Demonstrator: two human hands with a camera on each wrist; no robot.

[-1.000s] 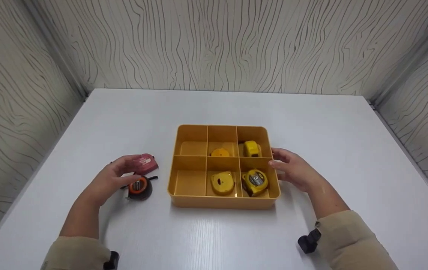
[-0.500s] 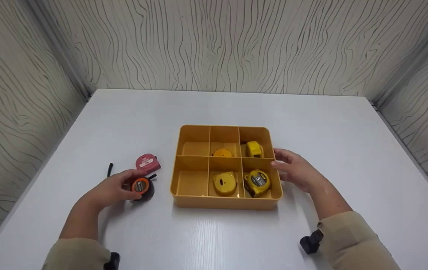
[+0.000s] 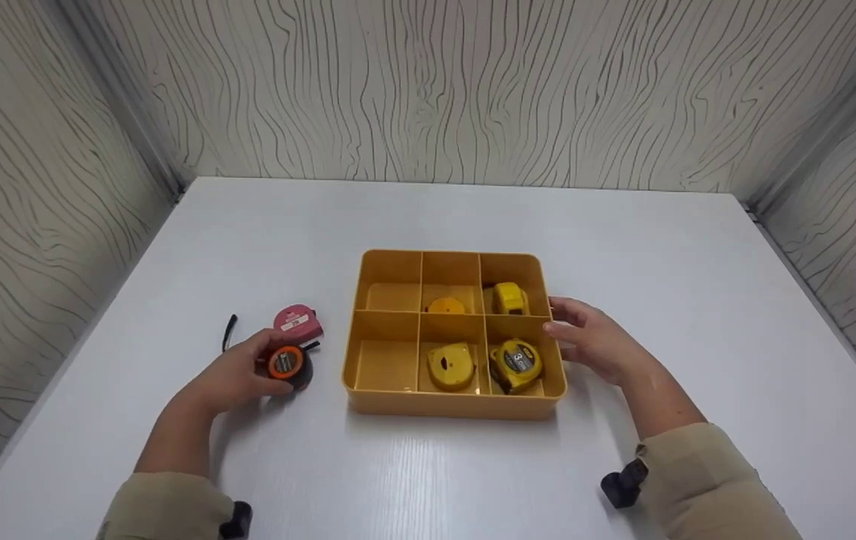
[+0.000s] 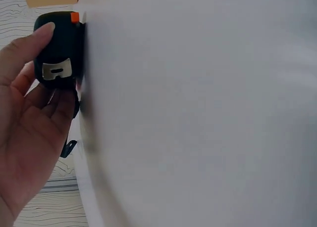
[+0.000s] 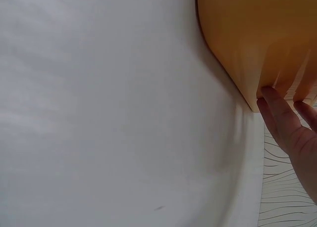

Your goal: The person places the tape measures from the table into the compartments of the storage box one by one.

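My left hand (image 3: 242,375) grips a black tape measure (image 3: 300,373) with an orange ring, thumb on one side and fingers on the other. In the left wrist view the tape measure (image 4: 60,49) shows its metal end hook, and a black strap (image 4: 69,149) hangs by the fingers. Just behind it lies a pink tape measure (image 3: 298,322). At the right side of a yellow six-compartment box (image 3: 454,406), my right hand (image 3: 596,341) rests its fingertips against the outer wall, thumb near the rim. The right wrist view shows those fingers (image 5: 281,111) touching the box wall.
Yellow tape measures sit in the box: one front middle (image 3: 451,367), one front right (image 3: 516,365), one back right (image 3: 509,298). An orange round item (image 3: 446,305) shows in the back middle compartment. Patterned panels (image 3: 458,90) enclose the white table (image 3: 428,217).
My left hand has come down around the black tape measure and gripped it, then shifted it slightly right and back. The right hand keeps its place at the box.
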